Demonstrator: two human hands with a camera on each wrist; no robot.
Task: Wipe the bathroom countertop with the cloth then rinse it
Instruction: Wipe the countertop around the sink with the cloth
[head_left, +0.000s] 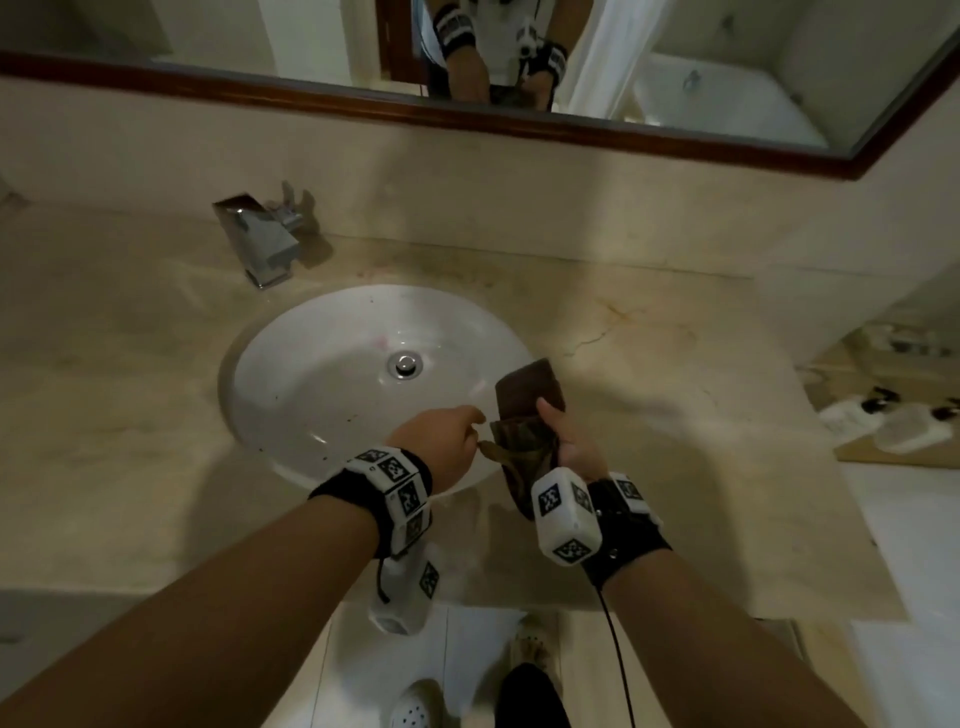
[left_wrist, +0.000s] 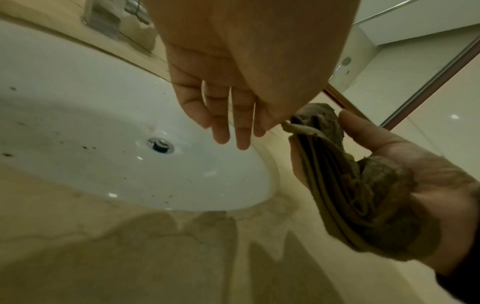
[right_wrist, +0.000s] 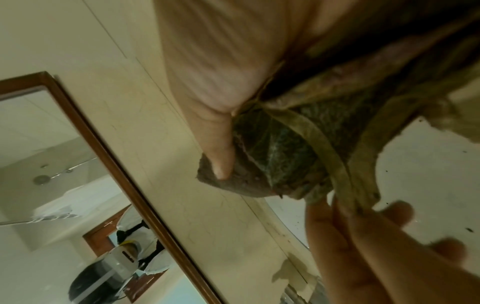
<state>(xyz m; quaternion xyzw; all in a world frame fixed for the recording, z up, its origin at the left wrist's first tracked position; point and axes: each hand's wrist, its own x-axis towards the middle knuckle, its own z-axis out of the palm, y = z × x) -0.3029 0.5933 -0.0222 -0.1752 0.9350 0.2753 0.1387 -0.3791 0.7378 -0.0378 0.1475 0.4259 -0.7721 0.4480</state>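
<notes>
A damp brown-olive cloth (head_left: 524, 415), folded in layers, is held just above the right rim of the white sink (head_left: 291, 395). It lies across my right hand (head_left: 563, 441), palm up, with the thumb (right_wrist: 218, 148) pressed on the cloth (right_wrist: 280, 152). My left hand (head_left: 470, 434) reaches in from the left and pinches a loose corner of the cloth (left_wrist: 363, 185) between thumb and forefinger. The other left fingers (left_wrist: 228, 123) hang straight over the basin. The beige marble countertop (head_left: 665, 358) lies around both hands.
A square chrome faucet (head_left: 262, 244) stands behind the sink at the left, with no water running. Dark specks dot the basin around the drain (head_left: 404, 365). A wood-framed mirror (head_left: 467, 119) lines the back wall. Small bottles (head_left: 893, 426) sit at the far right. The counter front shows wet patches (left_wrist: 207, 226).
</notes>
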